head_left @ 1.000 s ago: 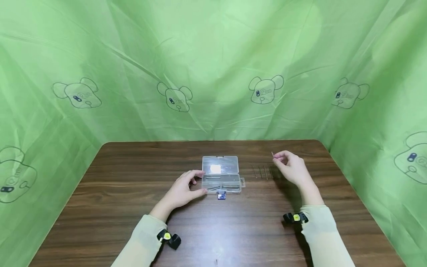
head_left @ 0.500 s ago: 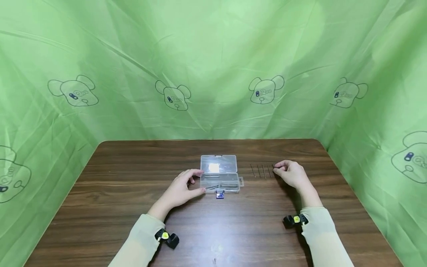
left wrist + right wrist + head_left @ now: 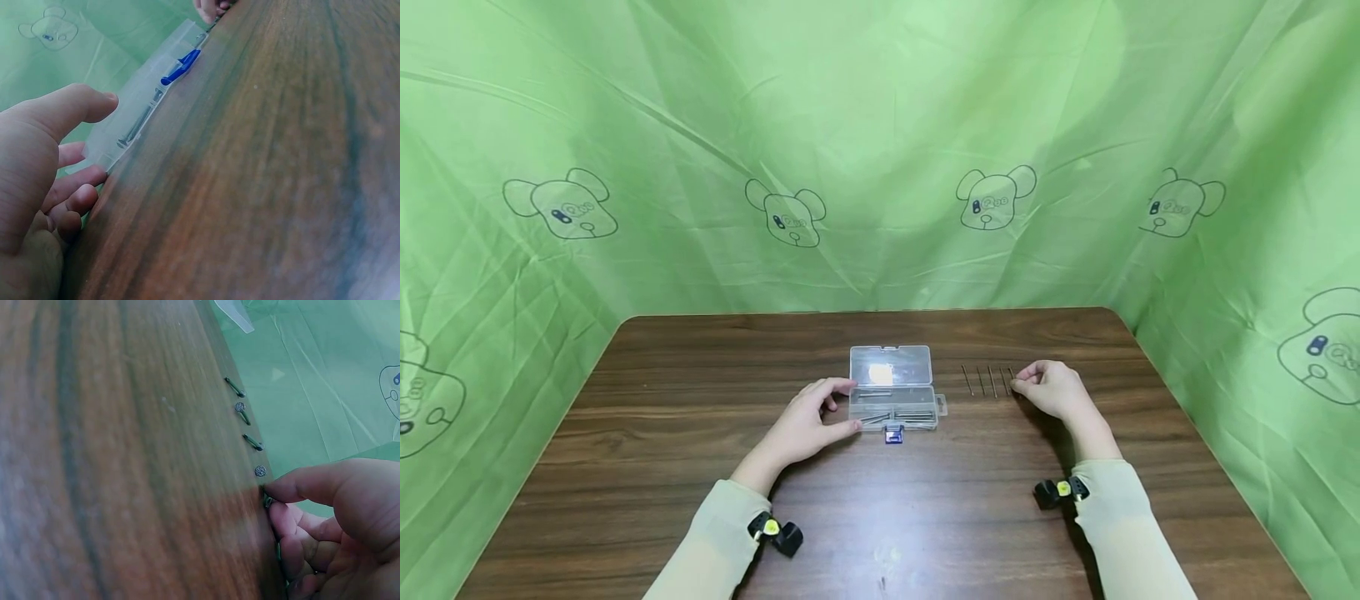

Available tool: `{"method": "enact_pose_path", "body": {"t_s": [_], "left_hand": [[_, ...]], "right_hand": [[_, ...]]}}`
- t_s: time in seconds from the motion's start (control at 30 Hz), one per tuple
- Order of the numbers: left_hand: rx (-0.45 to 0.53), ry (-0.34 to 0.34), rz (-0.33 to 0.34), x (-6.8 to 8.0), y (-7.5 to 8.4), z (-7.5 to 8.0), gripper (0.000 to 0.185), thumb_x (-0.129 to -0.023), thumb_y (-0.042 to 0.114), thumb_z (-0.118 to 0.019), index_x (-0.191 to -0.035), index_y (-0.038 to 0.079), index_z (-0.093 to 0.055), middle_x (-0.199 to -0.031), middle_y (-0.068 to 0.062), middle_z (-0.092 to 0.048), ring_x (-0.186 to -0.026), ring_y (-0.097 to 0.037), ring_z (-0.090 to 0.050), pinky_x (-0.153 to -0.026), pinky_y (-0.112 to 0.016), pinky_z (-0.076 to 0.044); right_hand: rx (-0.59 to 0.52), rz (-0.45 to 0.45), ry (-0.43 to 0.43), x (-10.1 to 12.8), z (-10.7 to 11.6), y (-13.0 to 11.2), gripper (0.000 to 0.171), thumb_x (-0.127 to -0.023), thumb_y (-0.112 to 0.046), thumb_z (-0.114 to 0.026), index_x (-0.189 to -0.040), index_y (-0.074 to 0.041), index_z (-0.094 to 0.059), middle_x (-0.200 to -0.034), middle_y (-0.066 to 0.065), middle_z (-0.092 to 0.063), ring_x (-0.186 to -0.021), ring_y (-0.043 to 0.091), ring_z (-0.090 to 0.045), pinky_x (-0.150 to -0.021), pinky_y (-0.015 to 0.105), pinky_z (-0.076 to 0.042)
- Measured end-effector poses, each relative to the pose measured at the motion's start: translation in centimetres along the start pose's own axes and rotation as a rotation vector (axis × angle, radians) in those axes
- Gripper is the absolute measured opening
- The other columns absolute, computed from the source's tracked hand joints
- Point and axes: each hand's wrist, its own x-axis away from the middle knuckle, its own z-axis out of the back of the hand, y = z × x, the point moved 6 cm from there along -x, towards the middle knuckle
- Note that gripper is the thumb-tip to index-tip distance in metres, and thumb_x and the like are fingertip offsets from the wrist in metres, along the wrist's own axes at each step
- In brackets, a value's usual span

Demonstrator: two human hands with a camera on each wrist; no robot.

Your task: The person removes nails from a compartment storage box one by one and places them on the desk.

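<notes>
1. Right hand (image 3: pixel 1051 389) rests low on the counter (image 3: pixel 700 433), right of centre. Its thumb and forefinger meet on the fifth nail (image 3: pixel 267 501), the rightmost of the row, which lies flat against the wood right at the fingertips (image 3: pixel 275 490). Fingers narrow, pinching that nail; the remaining fingers curl under.
2. Four more nails (image 3: pixel 986 381) lie just left of that hand, parallel, pointing near to far, evenly spaced and apart from one another.
3. Left hand (image 3: pixel 808 425) sits at the left end of the clear plastic box (image 3: pixel 892 398). Thumb lies along the near left corner, forefinger reaches over the far left edge; fingers loosely curved round the box end, touching it.
4. Box stands mid-counter, lid open and laid back on the far side. Long nails lie lengthwise in the near tray. A small blue clasp (image 3: pixel 893 434) hangs off the near edge.
5. Head view gives the whole layout: box in the centre, nail row to its right, a hand at each.
6. Right wrist view alone shows the nail heads (image 3: pixel 260 470), round and textured, and the pinch up close.
7. Left wrist view alone shows the nails through the box's clear wall (image 3: pixel 139 119) and the blue clasp seen side-on; the other hand appears at the far end.
8. Both forearms, in pale sleeves (image 3: pixel 722 542), angle inward from the near edge, wrists low.
</notes>
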Motion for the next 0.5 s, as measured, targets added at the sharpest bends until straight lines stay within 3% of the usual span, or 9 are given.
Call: {"method": "enact_pose_path", "body": {"t_s": [0.27, 0.5], "left_hand": [[0.000, 0.012, -0.013, 0.08, 0.42, 0.13, 0.062, -0.090, 0.035, -0.091, -0.145, 0.017, -0.067, -0.128, 0.004, -0.070, -0.100, -0.014, -0.060, -0.089, -0.038, -0.049], [-0.007, 0.005, 0.002, 0.22, 0.33, -0.01, 0.063, -0.090, 0.035, -0.091, -0.146, 0.018, -0.067, -0.129, 0.004, -0.070, -0.101, -0.014, -0.061, -0.091, -0.038, -0.048]], "right_hand": [[-0.006, -0.005, -0.018, 0.13, 0.13, 0.12, 0.029, -0.099, -0.033, -0.077, -0.103, -0.005, -0.076, -0.094, 0.006, -0.078, -0.091, 0.024, -0.070, -0.086, 0.044, -0.052], [-0.037, 0.019, 0.033, -0.04, 0.71, 0.54, 0.033, -0.101, -0.037, -0.077, -0.107, -0.004, -0.077, -0.098, 0.008, -0.080, -0.099, 0.029, -0.071, -0.089, 0.045, -0.050]]}}
